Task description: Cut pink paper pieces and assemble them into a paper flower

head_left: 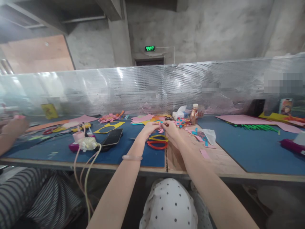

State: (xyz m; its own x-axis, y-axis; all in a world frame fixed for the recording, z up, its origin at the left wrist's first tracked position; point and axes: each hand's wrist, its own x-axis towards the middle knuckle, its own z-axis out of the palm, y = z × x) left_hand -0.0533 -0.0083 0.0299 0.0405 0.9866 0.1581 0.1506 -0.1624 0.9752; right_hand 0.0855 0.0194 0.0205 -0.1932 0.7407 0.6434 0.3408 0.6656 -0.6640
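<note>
My left hand [150,128] and my right hand [171,128] meet over the table, fingertips closed together on a small pink paper piece [161,130]. Much of that paper is hidden by the fingers. Just below my hands lies a pair of scissors [157,145] with red and yellow handles. A blue, pink and orange paper flower [181,122] sits just beyond my right hand. Small pink and blue paper scraps [200,137] are scattered to its right, beside a crumpled white tissue [209,136].
A phone [113,138] and a charger with cables [88,143] lie left of my arms. A brown bottle [194,114] stands at the back. Pink sheets [243,119] and green strips [257,127] lie right. Another person's hand [15,125] is at far left.
</note>
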